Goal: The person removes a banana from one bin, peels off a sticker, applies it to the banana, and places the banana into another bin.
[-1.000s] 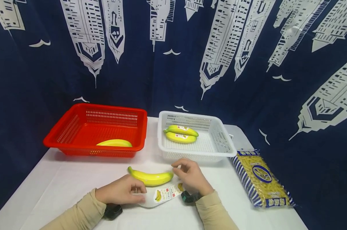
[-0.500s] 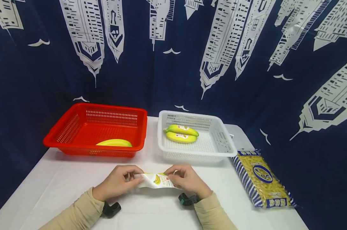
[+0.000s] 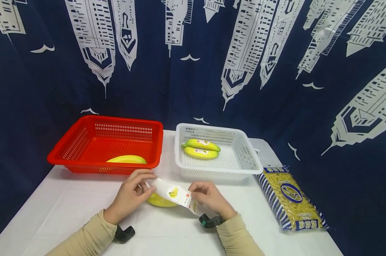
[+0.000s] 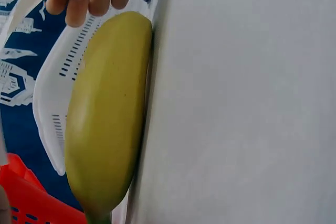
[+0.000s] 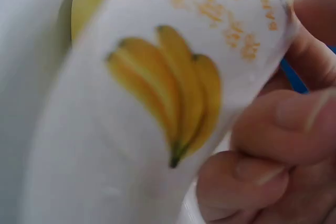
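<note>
Both hands hold a white plastic wrapper (image 3: 175,193) printed with bananas, stretched between them just above the table. My left hand (image 3: 133,192) pinches its left end; my right hand (image 3: 205,195) pinches its right end, whose print (image 5: 173,108) fills the right wrist view. Under the wrapper a bare yellow banana (image 3: 159,201) lies on the white tablecloth; the banana (image 4: 105,119) shows large in the left wrist view, with fingertips (image 4: 79,3) above it.
A red basket (image 3: 84,142) at the back left holds one yellow banana (image 3: 126,159). A white basket (image 3: 250,156) to its right holds two labelled bananas (image 3: 200,148). A bag of pasta (image 3: 289,199) lies at the table's right edge. A dark blue curtain hangs behind.
The wrapper has come off the banana: a second ago it lay under the fruit, now both hands hold it lifted and tilted above the banana, which lies on the cloth.
</note>
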`<state>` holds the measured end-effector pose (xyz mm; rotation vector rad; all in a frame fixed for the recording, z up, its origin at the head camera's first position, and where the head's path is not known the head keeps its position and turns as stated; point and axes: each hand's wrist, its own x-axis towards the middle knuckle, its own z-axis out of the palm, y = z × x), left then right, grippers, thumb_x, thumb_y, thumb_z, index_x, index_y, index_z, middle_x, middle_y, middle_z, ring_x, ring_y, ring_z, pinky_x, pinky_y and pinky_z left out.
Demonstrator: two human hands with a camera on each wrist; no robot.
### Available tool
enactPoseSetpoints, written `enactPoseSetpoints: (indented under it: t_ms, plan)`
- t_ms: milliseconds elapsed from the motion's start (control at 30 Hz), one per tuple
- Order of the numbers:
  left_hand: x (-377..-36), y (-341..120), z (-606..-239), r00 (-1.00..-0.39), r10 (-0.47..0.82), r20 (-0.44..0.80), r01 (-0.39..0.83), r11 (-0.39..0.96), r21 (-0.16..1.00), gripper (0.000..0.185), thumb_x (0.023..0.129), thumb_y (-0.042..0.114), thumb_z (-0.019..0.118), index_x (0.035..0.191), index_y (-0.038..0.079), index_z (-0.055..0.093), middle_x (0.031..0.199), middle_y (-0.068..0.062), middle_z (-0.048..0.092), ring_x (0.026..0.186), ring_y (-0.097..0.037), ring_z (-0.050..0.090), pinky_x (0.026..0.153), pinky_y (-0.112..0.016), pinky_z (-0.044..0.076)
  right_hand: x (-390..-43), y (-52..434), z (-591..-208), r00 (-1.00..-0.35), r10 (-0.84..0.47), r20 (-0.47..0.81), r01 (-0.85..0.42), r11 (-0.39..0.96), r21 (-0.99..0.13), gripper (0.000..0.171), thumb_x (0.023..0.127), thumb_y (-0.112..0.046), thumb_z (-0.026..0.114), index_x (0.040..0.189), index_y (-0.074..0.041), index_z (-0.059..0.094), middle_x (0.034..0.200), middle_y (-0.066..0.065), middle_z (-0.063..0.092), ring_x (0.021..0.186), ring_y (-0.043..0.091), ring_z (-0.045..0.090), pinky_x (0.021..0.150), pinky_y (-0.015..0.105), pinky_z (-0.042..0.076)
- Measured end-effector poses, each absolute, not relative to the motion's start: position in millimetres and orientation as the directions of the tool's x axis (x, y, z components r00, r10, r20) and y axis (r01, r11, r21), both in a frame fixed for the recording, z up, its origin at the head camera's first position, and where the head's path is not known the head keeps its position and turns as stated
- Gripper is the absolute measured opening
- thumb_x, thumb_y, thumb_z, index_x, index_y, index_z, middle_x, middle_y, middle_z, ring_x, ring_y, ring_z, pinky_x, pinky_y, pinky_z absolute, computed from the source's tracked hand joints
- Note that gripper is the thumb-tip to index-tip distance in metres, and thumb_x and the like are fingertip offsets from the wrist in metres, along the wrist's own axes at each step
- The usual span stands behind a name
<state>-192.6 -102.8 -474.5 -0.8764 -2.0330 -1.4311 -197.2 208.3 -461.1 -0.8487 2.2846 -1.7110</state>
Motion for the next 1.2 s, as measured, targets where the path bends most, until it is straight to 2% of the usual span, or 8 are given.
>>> enactPoseSetpoints:
  t_ms: [67,167,300,400,567,767,1000,1200]
  plan:
    - [-191.5,-102.4,-472.5,-0.628,0.206,0.75,0.776,0.236,0.585,0.047,0.076,-0.008,0.085,0.117,0.01,0.072,0.138,-0.016,0.057,0.068,-0.007,0.059,0.058,-0.018,0.048,-197.5,208.6,-461.4,-0.83,-0.512,0.219,-0.35,0.173,-0.921,0.012,0.088,-0.002,0.06,0.094,0.001,0.07,0.088,-0.002,0.07,0.063,0.005,0.053,0.05,0.02,0.042]
    - [-190.1,-100.7,-471.7,-0.539,0.214,0.815,0.839,0.22,0.497,0.048,0.073,-0.012,0.083,0.115,0.008,0.073,0.137,-0.02,0.058,0.067,-0.006,0.058,0.06,-0.017,0.049,-197.5,208.1,-461.3,-0.838,-0.487,0.247,-0.368,0.17,-0.914,0.01,0.09,-0.002,0.061,0.094,0.001,0.07,0.089,-0.004,0.07,0.066,0.005,0.054,0.051,0.019,0.042]
    - [-188.8,-93.8,-475.1,-0.435,0.28,0.856,0.9,0.151,0.409,0.045,0.071,-0.013,0.081,0.111,0.005,0.074,0.122,-0.017,0.068,0.069,-0.005,0.058,0.062,-0.015,0.048,-195.5,204.1,-460.5,-0.835,-0.467,0.291,-0.387,0.12,-0.914,0.008,0.093,0.001,0.061,0.094,0.004,0.068,0.092,-0.002,0.07,0.077,0.007,0.061,0.065,0.021,0.051]
    - [-187.2,-86.8,-478.7,-0.404,0.329,0.853,0.914,0.104,0.393,0.045,0.073,-0.012,0.081,0.114,0.006,0.074,0.118,-0.013,0.071,0.072,-0.005,0.06,0.063,-0.015,0.05,-193.1,198.4,-460.8,-0.813,-0.467,0.347,-0.422,0.064,-0.904,0.006,0.094,0.005,0.061,0.094,0.008,0.066,0.093,0.01,0.071,0.086,0.009,0.065,0.076,0.025,0.055]
    - [-181.7,-79.8,-482.4,-0.444,0.401,0.801,0.894,0.129,0.43,0.045,0.08,-0.005,0.081,0.123,0.006,0.072,0.119,-0.009,0.073,0.073,-0.001,0.061,0.067,-0.013,0.051,-189.2,185.6,-462.3,-0.778,-0.466,0.421,-0.501,0.058,-0.863,0.007,0.093,0.007,0.062,0.095,0.005,0.068,0.094,0.026,0.069,0.084,0.007,0.065,0.07,0.025,0.055]
    - [-179.1,-76.7,-482.6,-0.498,0.451,0.741,0.86,0.145,0.489,0.043,0.084,-0.002,0.08,0.125,0.007,0.072,0.117,-0.008,0.075,0.071,0.0,0.061,0.066,-0.013,0.051,-184.4,171.4,-463.9,-0.736,-0.488,0.468,-0.569,0.072,-0.819,0.008,0.095,0.004,0.065,0.099,0.001,0.072,0.095,0.022,0.071,0.08,0.003,0.061,0.062,0.023,0.053]
    - [-180.4,-76.9,-484.8,-0.514,0.428,0.743,0.851,0.15,0.503,0.036,0.085,0.004,0.082,0.118,0.015,0.075,0.108,0.001,0.077,0.071,0.001,0.062,0.065,-0.013,0.051,-182.7,160.7,-465.3,-0.722,-0.505,0.473,-0.587,0.087,-0.805,0.009,0.097,-0.004,0.07,0.101,-0.004,0.077,0.096,0.014,0.073,0.082,0.003,0.063,0.064,0.023,0.056]
    - [-178.7,-78.2,-484.9,-0.588,0.383,0.712,0.806,0.209,0.554,0.03,0.083,0.011,0.087,0.108,0.024,0.077,0.092,0.014,0.075,0.066,0.003,0.059,0.061,-0.013,0.049,-184.1,156.4,-468.0,-0.664,-0.542,0.515,-0.657,0.096,-0.747,0.01,0.096,-0.004,0.07,0.103,-0.003,0.077,0.097,0.012,0.074,0.087,0.003,0.066,0.068,0.027,0.06]
